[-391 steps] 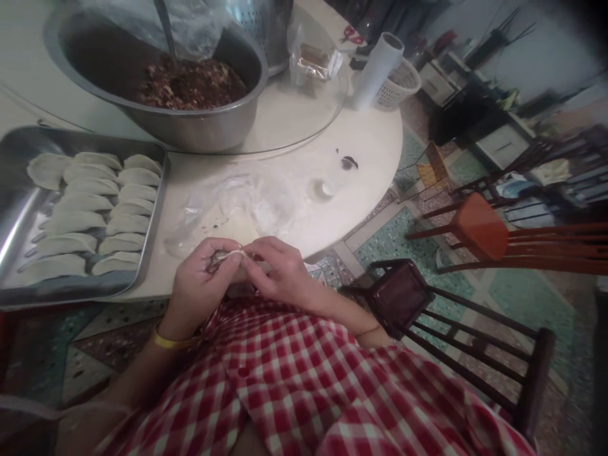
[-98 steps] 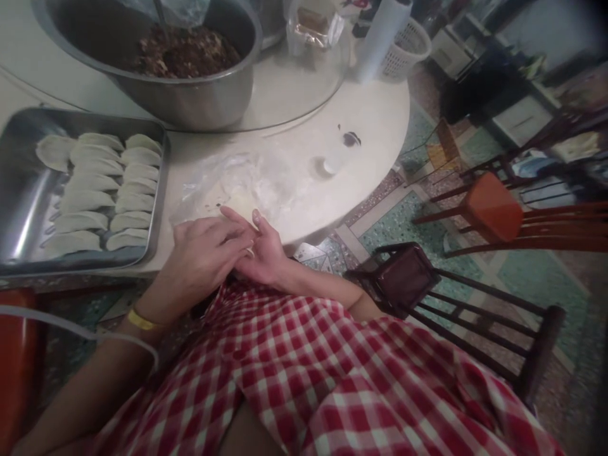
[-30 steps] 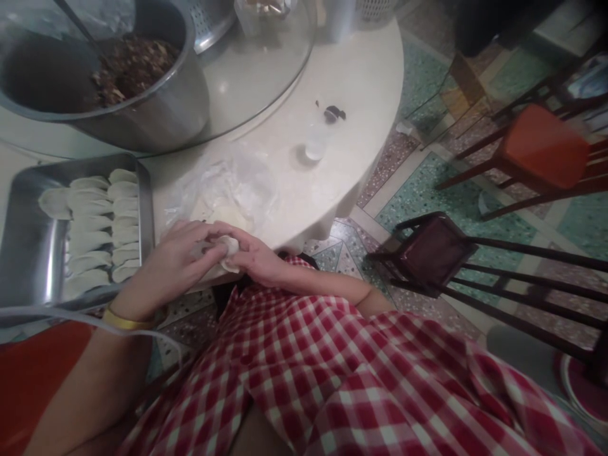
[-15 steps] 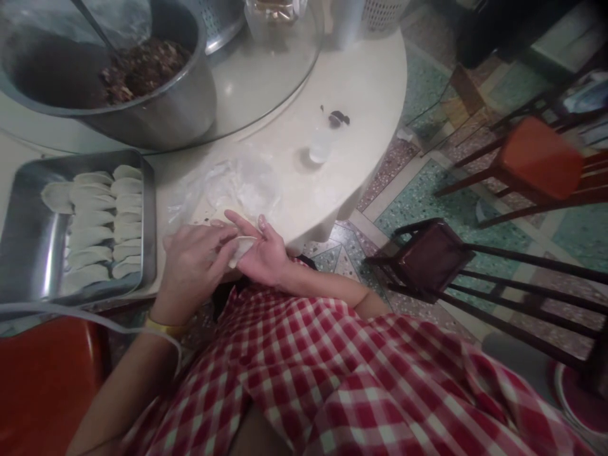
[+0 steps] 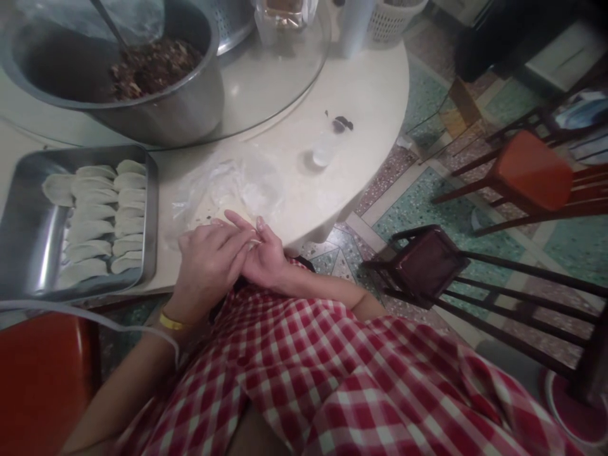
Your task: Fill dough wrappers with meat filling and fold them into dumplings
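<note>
My left hand (image 5: pixel 209 266) lies fingers-flat over the palm of my right hand (image 5: pixel 265 256), just off the table's near edge. A pale dumpling is pressed between them; only a sliver of its dough (image 5: pixel 255 241) shows. To the left stands a metal tray (image 5: pixel 151 209) with several folded dumplings (image 5: pixel 95 215) in rows. A crumpled clear bag with round wrappers (image 5: pixel 228 190) lies just beyond my fingers. Behind it, a big steel bowl (image 5: pixel 161 123) holds dark minced filling (image 5: pixel 152 63) and a utensil handle.
The round cream table (image 5: pixel 370 95) carries a glass turntable (image 5: pixel 280 82), a small clear cup (image 5: pixel 325 149) and a white basket at the back. A dark wooden chair (image 5: pixel 427 263) and an orange stool (image 5: pixel 532 171) stand right; a red seat (image 5: pixel 42 380) is at lower left.
Half a second ago the dumpling lay visible in my right palm with my left fingers at its edge; now my left hand has slid over it and covers it.
</note>
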Action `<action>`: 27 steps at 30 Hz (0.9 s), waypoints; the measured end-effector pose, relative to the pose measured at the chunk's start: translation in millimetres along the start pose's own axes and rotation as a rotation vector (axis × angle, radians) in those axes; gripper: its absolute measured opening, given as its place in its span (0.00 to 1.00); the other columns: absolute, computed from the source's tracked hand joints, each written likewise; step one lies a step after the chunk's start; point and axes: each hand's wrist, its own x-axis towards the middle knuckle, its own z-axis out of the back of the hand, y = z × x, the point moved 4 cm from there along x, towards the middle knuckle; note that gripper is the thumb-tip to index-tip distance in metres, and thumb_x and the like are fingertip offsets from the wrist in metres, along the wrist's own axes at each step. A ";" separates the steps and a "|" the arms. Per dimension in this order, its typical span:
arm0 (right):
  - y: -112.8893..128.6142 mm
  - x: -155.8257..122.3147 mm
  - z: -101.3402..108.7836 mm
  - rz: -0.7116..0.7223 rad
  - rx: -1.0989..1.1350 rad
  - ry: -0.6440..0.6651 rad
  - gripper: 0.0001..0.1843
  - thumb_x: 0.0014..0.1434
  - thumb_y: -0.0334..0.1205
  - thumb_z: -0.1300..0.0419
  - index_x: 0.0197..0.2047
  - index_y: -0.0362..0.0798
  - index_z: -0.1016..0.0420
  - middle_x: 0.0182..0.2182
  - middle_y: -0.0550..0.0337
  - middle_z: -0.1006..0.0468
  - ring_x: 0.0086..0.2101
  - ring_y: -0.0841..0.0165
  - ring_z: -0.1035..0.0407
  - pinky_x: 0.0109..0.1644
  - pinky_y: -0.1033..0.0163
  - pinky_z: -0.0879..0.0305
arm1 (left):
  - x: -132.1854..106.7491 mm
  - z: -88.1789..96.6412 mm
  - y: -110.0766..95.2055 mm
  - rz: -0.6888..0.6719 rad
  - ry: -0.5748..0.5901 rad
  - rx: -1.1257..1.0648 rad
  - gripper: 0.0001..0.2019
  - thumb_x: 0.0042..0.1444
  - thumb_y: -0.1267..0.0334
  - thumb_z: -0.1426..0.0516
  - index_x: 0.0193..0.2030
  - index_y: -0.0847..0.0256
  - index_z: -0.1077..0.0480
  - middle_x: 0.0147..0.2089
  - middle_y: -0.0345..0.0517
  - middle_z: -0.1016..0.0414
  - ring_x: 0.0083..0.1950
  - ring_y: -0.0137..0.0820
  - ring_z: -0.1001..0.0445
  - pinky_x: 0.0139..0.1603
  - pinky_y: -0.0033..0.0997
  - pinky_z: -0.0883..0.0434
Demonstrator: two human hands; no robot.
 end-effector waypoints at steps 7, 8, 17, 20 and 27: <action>-2.3 1.4 2.5 -0.020 -0.013 -0.005 0.24 0.68 0.44 0.61 0.52 0.47 0.28 0.38 0.55 0.18 0.45 0.64 0.24 0.60 0.54 0.31 | 4.9 0.1 2.0 -0.036 0.068 -0.105 0.13 0.69 0.60 0.52 0.46 0.54 0.25 0.44 0.48 0.20 0.49 0.44 0.27 0.54 0.48 0.35; -1.4 1.6 2.9 -0.003 -0.006 -0.007 0.23 0.68 0.44 0.60 0.52 0.47 0.28 0.39 0.55 0.18 0.45 0.64 0.24 0.60 0.54 0.31 | 4.6 2.5 1.6 -0.051 0.045 -0.096 0.13 0.69 0.60 0.52 0.48 0.55 0.26 0.46 0.48 0.20 0.49 0.43 0.27 0.53 0.47 0.34; -0.5 2.1 -0.6 0.064 0.074 -0.014 0.19 0.63 0.37 0.55 0.50 0.49 0.26 0.43 0.58 0.18 0.46 0.65 0.24 0.71 0.47 0.43 | -7.0 9.7 -3.2 -0.092 -0.266 0.150 0.07 0.67 0.64 0.46 0.38 0.60 0.28 0.33 0.47 0.21 0.36 0.40 0.28 0.41 0.41 0.34; -2.4 1.0 -2.4 0.076 0.072 -0.001 0.19 0.62 0.35 0.53 0.51 0.49 0.27 0.43 0.59 0.17 0.46 0.65 0.24 0.72 0.46 0.47 | -9.2 6.0 -4.8 -0.060 -0.295 0.222 0.08 0.66 0.65 0.45 0.36 0.61 0.28 0.31 0.50 0.22 0.35 0.42 0.28 0.39 0.43 0.37; 2.3 -0.5 -8.6 0.146 0.039 0.011 0.19 0.62 0.35 0.53 0.52 0.50 0.28 0.45 0.59 0.18 0.49 0.66 0.24 0.71 0.50 0.44 | -23.2 10.8 3.7 0.092 -0.239 0.100 0.10 0.67 0.60 0.44 0.51 0.60 0.28 0.42 0.50 0.18 0.42 0.43 0.25 0.46 0.44 0.37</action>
